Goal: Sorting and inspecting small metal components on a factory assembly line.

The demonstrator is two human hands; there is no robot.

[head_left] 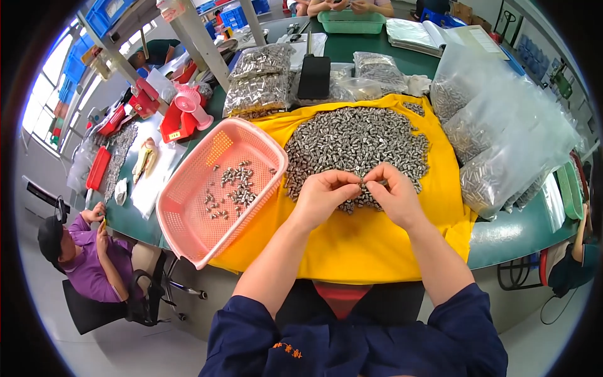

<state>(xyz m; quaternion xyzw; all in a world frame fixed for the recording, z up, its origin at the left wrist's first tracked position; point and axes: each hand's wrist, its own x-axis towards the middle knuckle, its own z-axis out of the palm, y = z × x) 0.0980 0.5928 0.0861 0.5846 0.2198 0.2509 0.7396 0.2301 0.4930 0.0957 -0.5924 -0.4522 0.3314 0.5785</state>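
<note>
Both my hands meet over the near edge of a wide pile of small metal parts (358, 138), silvery and roughly cylindrical. My left hand (325, 193) is closed in a pinch, thumb against fingertips. My right hand (396, 193) pinches right beside it, the fingertips almost touching. A small metal part (362, 180) seems to sit between the fingertips, mostly hidden by them. Under the pile spreads a yellow cloth (352, 251). Left of it, a pink perforated basket (182, 207) stands tilted, with several of the same metal parts (239, 186) on its bottom.
Bags of metal parts (257, 78) are stacked behind the cloth, beside a black upright device (314, 77). Large clear bags (496, 138) crowd the right side. A red bin (178, 122) and a pink fan (193, 107) stand at left. A person in purple (94, 264) sits far left.
</note>
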